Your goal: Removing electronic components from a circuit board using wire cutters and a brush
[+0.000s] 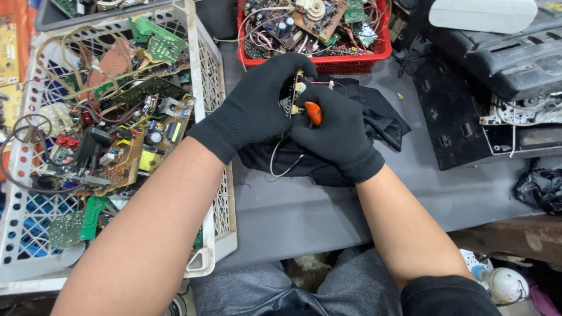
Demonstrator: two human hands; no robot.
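I saw both gloved hands meet just above the middle of the view. The left hand (257,102) had its fingers closed around a small circuit board (294,93), held on edge, with a thin wire (280,161) trailing down from it toward six o'clock. The right hand (336,137) sat touching the left at its three o'clock, fingers gripping an orange-handled tool (314,113) pressed against the board; I could not make out the tool's tip. Beneath both hands lay a black cloth (380,117) on the grey desk (304,210). At nine o'clock stood a white plastic crate (218,193) heaped with circuit boards and wiring. At twelve o'clock a red basket (351,61) held more boards. At three o'clock lay a dismantled black appliance casing (462,117).
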